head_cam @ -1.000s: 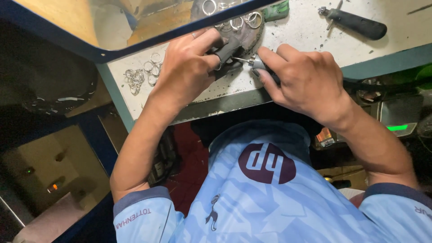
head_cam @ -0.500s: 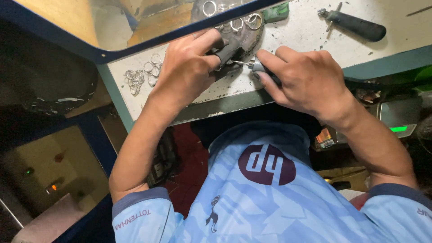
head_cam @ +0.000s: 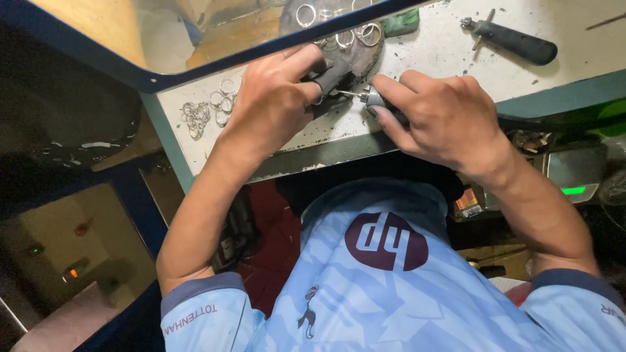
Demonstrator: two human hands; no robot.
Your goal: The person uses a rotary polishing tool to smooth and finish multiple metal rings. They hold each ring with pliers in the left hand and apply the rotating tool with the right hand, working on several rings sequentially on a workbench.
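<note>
My left hand (head_cam: pixel 274 104) is closed around a small ring held against a dark wooden bench peg (head_cam: pixel 355 62), the thumb covered by a dark finger guard. My right hand (head_cam: pixel 443 114) grips a slim rotary tool handpiece (head_cam: pixel 372 98), whose thin metal tip points left at the ring between my left fingers. The ring itself is mostly hidden by the fingers. Several finished silver rings (head_cam: pixel 339 26) lie on the peg just beyond my hands.
A dusty white bench top (head_cam: pixel 443 45) carries a cluster of loose silver rings (head_cam: pixel 208 111) at the left and a black-handled tool (head_cam: pixel 512 39) at the far right. A blue-framed glass screen (head_cam: pixel 195 39) slants over the bench. A green-lit device (head_cam: pixel 574 179) sits low right.
Both hands stay nearly in place on the peg; the right hand and tool tip have shifted very slightly against the ring.
</note>
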